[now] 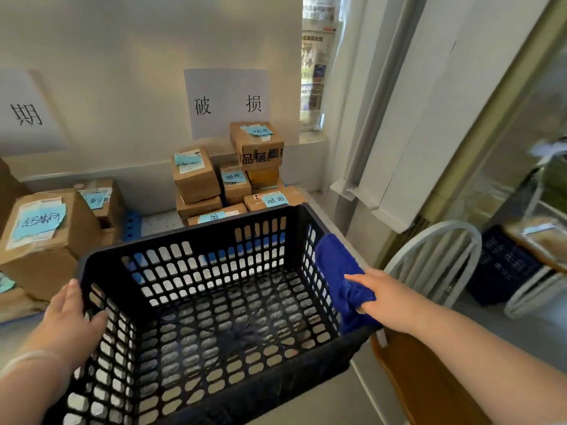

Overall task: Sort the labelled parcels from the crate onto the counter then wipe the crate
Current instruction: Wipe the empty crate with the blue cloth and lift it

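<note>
Empty crate (184, 233) on table (159, 223), labelled parcels (196, 174) stacked behind, under wall signs (227, 102). Left hand (70, 314) gripping left rim, thumb inside. Right hand (389, 299) clutching blue cloth (336, 265) at right rim. Expect light, stiff plastic lattice; hold by rim. Soft floppy cloth, likely to snag in holes. Right fingertips hidden under cloth; left sign cut off.

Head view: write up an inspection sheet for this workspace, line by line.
Surface: speckled counter, carrying the sorted boxes.
Job's things: dark crate, no parcels seen inside; labelled parcels stacked behind it and at left; blue cloth against the crate's right rim.
Clutter: nothing seen.
Hands: left hand grips the crate's left rim; right hand holds the cloth.
Cables: nothing seen.
Surroundings: wall signs, white chair, second crate at right.
</note>
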`<action>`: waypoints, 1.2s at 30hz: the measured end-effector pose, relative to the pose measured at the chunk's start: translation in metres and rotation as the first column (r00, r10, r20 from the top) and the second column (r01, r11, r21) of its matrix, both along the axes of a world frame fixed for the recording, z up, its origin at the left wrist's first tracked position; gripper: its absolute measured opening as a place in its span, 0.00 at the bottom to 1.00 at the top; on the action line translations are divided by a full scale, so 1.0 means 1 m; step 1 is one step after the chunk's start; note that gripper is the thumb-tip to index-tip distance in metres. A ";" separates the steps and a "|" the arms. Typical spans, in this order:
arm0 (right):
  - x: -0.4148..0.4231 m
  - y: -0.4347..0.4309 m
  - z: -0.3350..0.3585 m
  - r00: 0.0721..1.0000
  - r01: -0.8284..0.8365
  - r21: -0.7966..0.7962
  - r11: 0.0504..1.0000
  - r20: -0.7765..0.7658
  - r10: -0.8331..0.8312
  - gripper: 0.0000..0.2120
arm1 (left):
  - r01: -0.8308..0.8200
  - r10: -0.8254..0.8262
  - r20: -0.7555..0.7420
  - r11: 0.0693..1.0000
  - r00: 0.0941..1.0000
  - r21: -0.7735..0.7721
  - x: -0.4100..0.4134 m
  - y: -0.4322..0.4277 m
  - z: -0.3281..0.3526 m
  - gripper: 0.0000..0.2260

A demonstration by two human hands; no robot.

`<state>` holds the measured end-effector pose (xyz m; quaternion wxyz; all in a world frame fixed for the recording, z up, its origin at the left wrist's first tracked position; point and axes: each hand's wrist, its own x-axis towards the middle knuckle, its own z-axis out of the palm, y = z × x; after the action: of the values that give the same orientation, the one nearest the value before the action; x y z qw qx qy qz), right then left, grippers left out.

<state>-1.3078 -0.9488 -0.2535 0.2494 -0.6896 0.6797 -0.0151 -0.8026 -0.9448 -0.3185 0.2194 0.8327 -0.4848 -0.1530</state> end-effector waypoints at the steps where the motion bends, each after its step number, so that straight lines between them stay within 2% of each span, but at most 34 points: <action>1: -0.002 0.008 0.002 1.000 0.018 -0.005 1.000 0.018 -0.018 0.27 | 0.011 -0.011 -0.003 1.000 1.000 -0.004 0.000 0.000 0.001 0.34; 4: -0.001 0.030 0.004 0.989 0.093 -0.072 0.993 0.119 -0.084 0.12 | 0.042 -0.042 -0.005 0.999 0.999 0.023 0.000 0.002 0.006 0.34; 6: 0.002 0.046 -0.002 0.985 0.134 -0.143 0.981 0.124 -0.117 0.14 | 0.056 -0.054 -0.035 0.998 0.998 0.043 -0.001 0.003 0.011 0.34; 9: 0.017 0.076 -0.015 0.992 0.125 -0.257 0.958 0.022 -0.123 0.21 | 0.071 -0.066 -0.078 0.995 0.995 0.063 -0.002 0.004 0.015 0.34; 12: 0.055 0.105 -0.022 0.987 0.152 -0.388 0.909 0.015 -0.159 0.21 | 0.090 -0.083 -0.093 0.993 0.992 0.073 0.000 0.005 0.015 0.33; 14: 0.092 0.121 -0.022 0.989 0.141 -0.404 0.904 0.024 -0.143 0.22 | 0.086 -0.076 -0.119 0.993 0.990 0.078 0.001 0.006 0.016 0.33; 17: 0.160 0.142 -0.020 0.998 0.064 -0.355 0.933 0.042 -0.053 0.24 | 0.087 -0.074 -0.147 0.993 0.986 0.082 0.001 0.005 0.016 0.33; 20: 0.225 0.156 -0.024 0.986 -0.133 -0.344 0.930 0.045 0.158 0.24 | 0.096 -0.081 -0.156 0.991 0.984 0.090 0.001 0.005 0.018 0.33; 23: 0.274 0.163 -0.037 0.921 -0.373 -0.369 0.851 -0.040 0.386 0.27 | 0.106 -0.091 -0.160 0.990 0.983 0.088 0.002 0.005 0.018 0.33; 26: 0.284 0.164 -0.039 0.883 -0.468 -0.369 0.803 -0.151 0.445 0.34 | 0.110 -0.093 -0.188 0.991 0.978 0.079 0.003 0.007 0.018 0.33; 29: 0.247 0.163 -0.047 0.847 -0.531 -0.390 0.752 -0.222 0.483 0.32 | 0.117 -0.100 -0.201 0.990 0.975 0.077 0.002 0.007 0.018 0.33; 32: 0.193 0.162 -0.052 0.891 -0.448 -0.439 0.779 -0.285 0.352 0.30 | 0.121 -0.101 -0.211 0.989 0.972 0.082 0.003 0.007 0.019 0.32; 34: 0.159 0.161 -0.051 0.930 -0.323 -0.432 0.842 -0.309 0.199 0.33 | 0.125 -0.105 -0.217 0.989 0.971 0.083 0.003 0.008 0.019 0.32; 36: 0.135 0.160 -0.047 0.963 -0.139 -0.398 0.907 -0.269 0.029 0.39 | 0.125 -0.104 -0.223 0.989 0.969 0.081 0.004 0.008 0.019 0.32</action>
<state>-1.1723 -0.7888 -0.3008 0.0080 -0.7517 0.6569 -0.0583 -0.7990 -0.9368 -0.2998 0.2224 0.7908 -0.4974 -0.2789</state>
